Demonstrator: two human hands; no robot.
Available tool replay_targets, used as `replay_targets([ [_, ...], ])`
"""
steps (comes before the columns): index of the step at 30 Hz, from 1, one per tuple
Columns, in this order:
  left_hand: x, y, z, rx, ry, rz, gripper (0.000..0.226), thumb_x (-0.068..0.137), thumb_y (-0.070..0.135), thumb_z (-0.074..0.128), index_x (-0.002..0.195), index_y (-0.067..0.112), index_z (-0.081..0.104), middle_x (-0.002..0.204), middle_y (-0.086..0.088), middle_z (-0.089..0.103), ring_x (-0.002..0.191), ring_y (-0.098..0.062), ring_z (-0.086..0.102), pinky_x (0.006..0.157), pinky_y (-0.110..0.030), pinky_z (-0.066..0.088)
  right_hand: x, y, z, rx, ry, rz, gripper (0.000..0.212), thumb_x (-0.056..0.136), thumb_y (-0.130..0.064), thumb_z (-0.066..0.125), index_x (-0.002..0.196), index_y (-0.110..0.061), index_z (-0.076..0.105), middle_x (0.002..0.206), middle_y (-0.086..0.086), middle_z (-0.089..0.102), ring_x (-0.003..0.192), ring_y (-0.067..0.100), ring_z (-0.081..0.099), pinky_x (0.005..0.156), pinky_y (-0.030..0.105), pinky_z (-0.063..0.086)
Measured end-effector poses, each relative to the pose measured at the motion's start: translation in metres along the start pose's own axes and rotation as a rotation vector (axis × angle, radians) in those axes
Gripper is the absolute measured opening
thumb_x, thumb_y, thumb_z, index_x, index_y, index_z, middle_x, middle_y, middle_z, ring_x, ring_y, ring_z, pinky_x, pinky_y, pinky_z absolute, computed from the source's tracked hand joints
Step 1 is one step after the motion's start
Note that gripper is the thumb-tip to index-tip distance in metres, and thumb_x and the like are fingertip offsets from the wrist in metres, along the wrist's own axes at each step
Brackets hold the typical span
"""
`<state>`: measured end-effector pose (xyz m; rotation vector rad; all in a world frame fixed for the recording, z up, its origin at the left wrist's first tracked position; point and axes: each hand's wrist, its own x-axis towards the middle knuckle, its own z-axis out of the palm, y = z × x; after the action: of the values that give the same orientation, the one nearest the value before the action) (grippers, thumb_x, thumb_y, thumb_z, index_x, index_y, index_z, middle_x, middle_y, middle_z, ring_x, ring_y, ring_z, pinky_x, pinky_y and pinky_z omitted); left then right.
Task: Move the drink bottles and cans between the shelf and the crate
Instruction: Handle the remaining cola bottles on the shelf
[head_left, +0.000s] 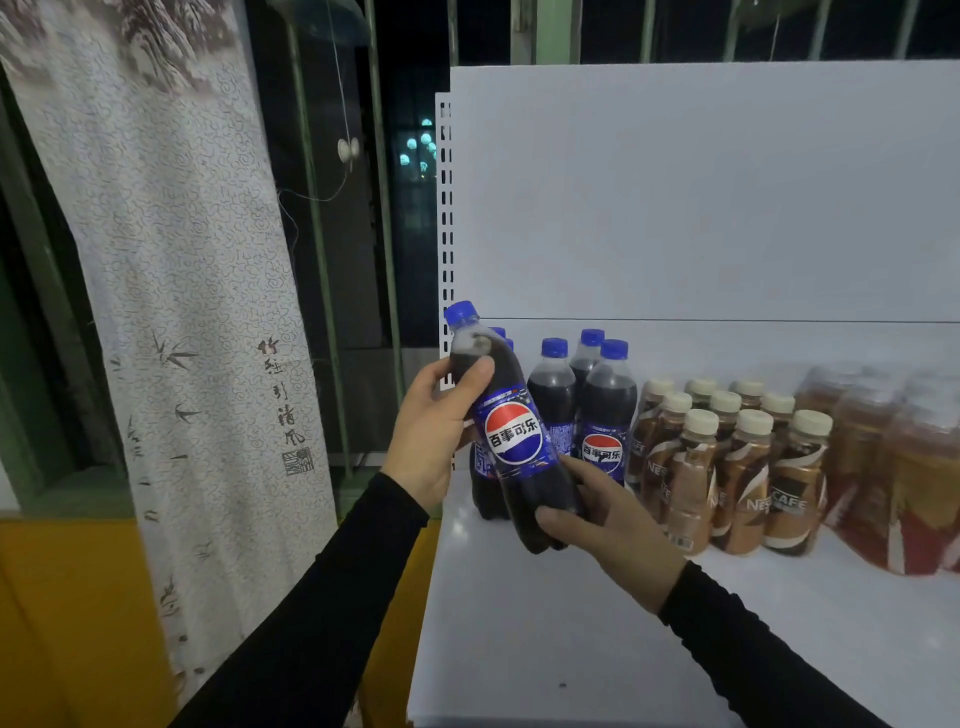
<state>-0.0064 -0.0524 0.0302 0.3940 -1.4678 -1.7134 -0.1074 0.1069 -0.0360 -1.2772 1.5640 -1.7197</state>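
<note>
White shelf (571, 623): left hand (431, 441) and right hand (613, 525) each grip one tilted, dark-filled cola bottle (511, 431).

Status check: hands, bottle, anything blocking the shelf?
Left hand and right hand both grip tilted cola bottle. Held over shelf front-left. More cola bottles close behind.

Both arms in black sleeves, rising from 6 o'clock toward centre. Left hand (434, 436) up at about 10 o'clock of the right, fingers and thumb curled round the upper part of a tilted cola bottle (511, 431), thumb across its shoulder. Right hand (610, 525) lower, at 4 o'clock of the left, fingers wrapped under the bottle's base, wrist bent back.
</note>
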Motion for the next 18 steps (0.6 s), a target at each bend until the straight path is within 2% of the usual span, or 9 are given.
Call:
replay_targets([
  [4, -0.002, 0.0, -0.006, 0.047, -0.05, 0.042, 0.044, 0.095, 0.034, 0.065, 0.137, 0.025, 0.056, 0.117, 0.001, 0.072, 0.105, -0.016, 0.071, 0.096, -0.042, 0.057, 0.005, -0.001, 0.0, 0.132, -0.016, 0.022, 0.069, 0.063, -0.044, 0.076, 0.127, -0.025, 0.058, 0.114, -0.01, 0.071, 0.109, 0.016, 0.067, 0.083, 0.031, 0.058],
  [6, -0.005, -0.001, -0.008, 0.094, -0.078, 0.087, 0.052, 0.093, 0.032, 0.067, 0.142, 0.029, 0.051, 0.124, 0.002, 0.069, 0.111, -0.018, 0.069, 0.098, -0.045, 0.056, 0.009, -0.003, 0.001, 0.146, -0.015, 0.011, 0.07, 0.064, -0.045, 0.076, 0.129, -0.026, 0.058, 0.116, -0.009, 0.07, 0.111, 0.017, 0.067, 0.085, 0.033, 0.058],
  [9, -0.01, -0.005, -0.009, 0.199, -0.133, 0.14, 0.081, 0.083, 0.032, 0.078, 0.151, 0.039, 0.034, 0.136, 0.002, 0.06, 0.118, -0.02, 0.065, 0.094, -0.049, 0.057, 0.012, -0.008, 0.006, 0.077, -0.015, -0.037, 0.058, 0.075, -0.036, 0.083, 0.126, -0.026, 0.058, 0.112, -0.013, 0.07, 0.106, 0.011, 0.067, 0.08, 0.027, 0.058],
  [12, -0.014, -0.007, -0.009, 0.293, -0.114, 0.173, 0.104, 0.077, 0.02, 0.086, 0.154, 0.039, 0.019, 0.134, 0.004, 0.057, 0.114, -0.016, 0.065, 0.09, -0.042, 0.06, 0.015, -0.01, 0.014, -0.11, 0.015, -0.108, 0.051, 0.079, -0.031, 0.073, 0.127, -0.03, 0.056, 0.113, -0.012, 0.068, 0.104, 0.005, 0.065, 0.078, 0.023, 0.057],
  [14, -0.014, -0.008, -0.012, 0.337, -0.071, 0.2, 0.11, 0.073, 0.016, 0.089, 0.155, 0.035, 0.017, 0.133, 0.003, 0.057, 0.111, -0.016, 0.066, 0.089, -0.036, 0.06, 0.019, -0.006, 0.019, -0.22, 0.03, -0.143, 0.055, 0.083, -0.03, 0.075, 0.133, -0.034, 0.052, 0.122, -0.014, 0.063, 0.109, 0.003, 0.062, 0.084, 0.025, 0.057],
  [16, -0.013, -0.006, -0.016, 0.334, -0.036, 0.197, 0.11, 0.071, 0.015, 0.089, 0.154, 0.032, 0.019, 0.131, 0.001, 0.058, 0.109, -0.017, 0.067, 0.087, -0.035, 0.061, 0.021, -0.004, 0.025, -0.256, 0.041, -0.158, 0.057, 0.085, -0.031, 0.075, 0.135, -0.037, 0.048, 0.123, -0.016, 0.06, 0.109, -0.003, 0.06, 0.085, 0.021, 0.056],
  [18, -0.011, -0.006, -0.021, 0.254, -0.004, 0.175, 0.108, 0.072, 0.011, 0.088, 0.154, 0.035, 0.022, 0.129, 0.001, 0.059, 0.108, -0.018, 0.068, 0.079, -0.035, 0.063, 0.022, -0.006, 0.031, -0.295, 0.059, -0.172, 0.067, 0.08, -0.045, 0.072, 0.14, -0.034, 0.044, 0.125, -0.018, 0.057, 0.108, -0.01, 0.057, 0.083, 0.014, 0.052],
])
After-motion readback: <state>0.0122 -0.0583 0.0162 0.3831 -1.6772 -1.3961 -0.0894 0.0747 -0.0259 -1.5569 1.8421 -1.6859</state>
